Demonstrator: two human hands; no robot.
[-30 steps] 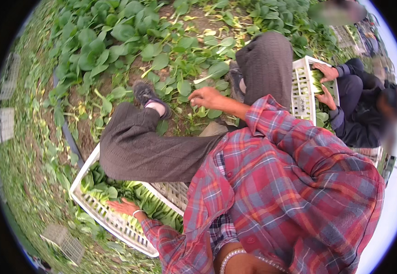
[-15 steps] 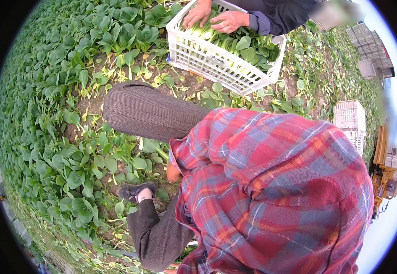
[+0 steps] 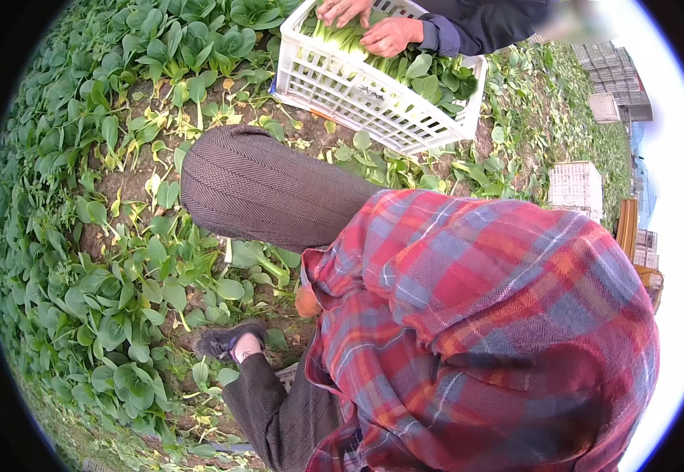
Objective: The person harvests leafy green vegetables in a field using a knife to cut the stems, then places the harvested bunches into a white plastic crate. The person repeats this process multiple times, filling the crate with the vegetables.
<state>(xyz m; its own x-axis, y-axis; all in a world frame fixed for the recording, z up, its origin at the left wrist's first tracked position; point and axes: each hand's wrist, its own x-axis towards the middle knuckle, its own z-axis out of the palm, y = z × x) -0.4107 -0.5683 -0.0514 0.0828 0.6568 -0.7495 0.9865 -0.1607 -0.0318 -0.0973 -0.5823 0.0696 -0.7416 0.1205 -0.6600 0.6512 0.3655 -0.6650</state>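
Observation:
My plaid sleeve (image 3: 436, 259) stretches leftward across the picture, and a small part of my right hand (image 3: 307, 302) shows under its cuff, its fingers hidden. Nothing can be made out in that hand. My left hand is not in view. Close by the cuff, loose leafy greens (image 3: 267, 259) lie on the soil. Beyond my bent knee (image 3: 255, 185), a white slatted crate (image 3: 381, 102) holds green leafy vegetables with pale stalks (image 3: 428, 79). Another person's two hands (image 3: 391, 36) rest on those vegetables, one beside the other, with dark sleeves behind them.
Rows of growing greens (image 3: 51, 236) fill the left side. My shoe (image 3: 228, 340) stands among fallen leaves. At the right are another pale crate (image 3: 575, 187), stacked crates (image 3: 609, 71) and part of an orange-brown machine (image 3: 627, 226).
The view has shifted, so the white crate and the distant crates sit farther left and higher. The other person's hands remain over the vegetables, while my sleeve stays in much the same pose.

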